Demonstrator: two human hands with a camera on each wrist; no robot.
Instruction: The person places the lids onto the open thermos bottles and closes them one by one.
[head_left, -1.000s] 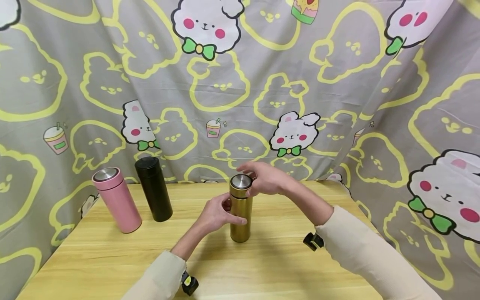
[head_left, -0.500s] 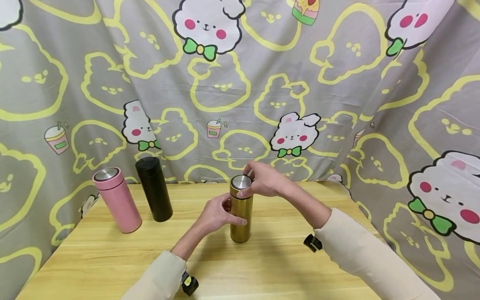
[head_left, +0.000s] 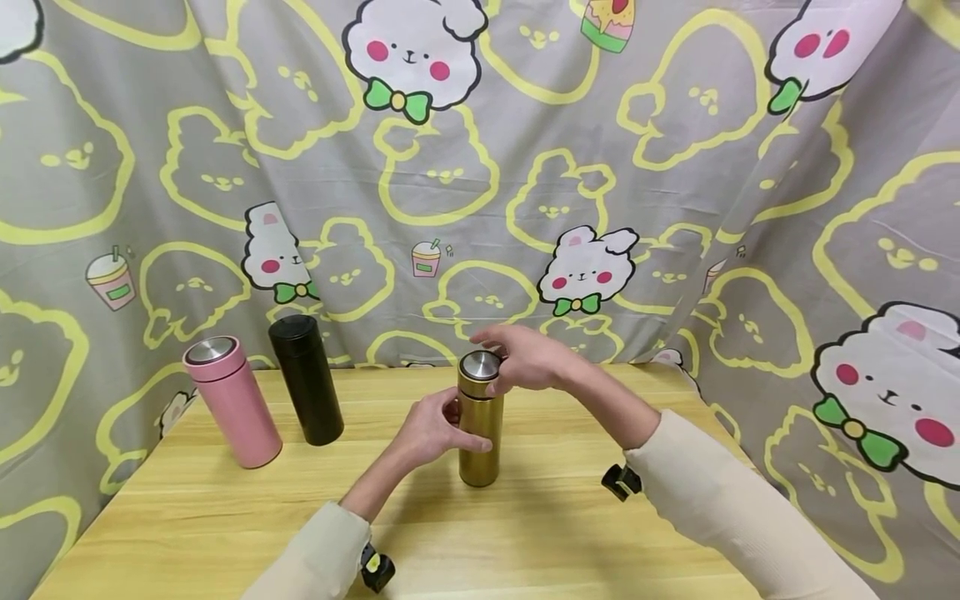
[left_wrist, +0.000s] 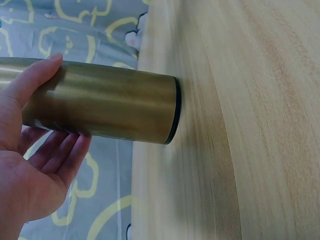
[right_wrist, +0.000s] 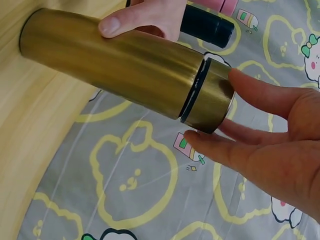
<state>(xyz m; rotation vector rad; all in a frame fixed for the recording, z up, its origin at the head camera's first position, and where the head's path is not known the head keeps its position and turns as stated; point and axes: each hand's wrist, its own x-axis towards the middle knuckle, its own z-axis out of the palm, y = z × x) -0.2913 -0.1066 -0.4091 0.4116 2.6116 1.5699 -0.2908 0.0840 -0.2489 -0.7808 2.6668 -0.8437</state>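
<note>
A gold thermos bottle (head_left: 481, 421) stands upright on the wooden table. My left hand (head_left: 429, 431) grips its body, the thumb across the front and the fingers curled behind; the left wrist view shows this hand (left_wrist: 37, 170) around the bottle above its black base ring. At the top, a gold lid (right_wrist: 214, 95) with a silver disc is on the bottle, with a dark ring at the seam. My right hand (head_left: 528, 358) is at the lid, its fingers spread loosely. In the right wrist view, the thumb of this hand (right_wrist: 295, 135) touches the lid's rim while the forefinger stands slightly off.
A pink thermos bottle (head_left: 238, 408) and a black thermos bottle (head_left: 309, 387) stand upright at the table's left. Behind the wooden table (head_left: 555, 517) hangs a grey patterned curtain (head_left: 480, 150), close to its back edge.
Half a second ago my right fingers were closed around the lid; now they have loosened and spread, much as one second ago. My left hand and the bottle hold their place.
</note>
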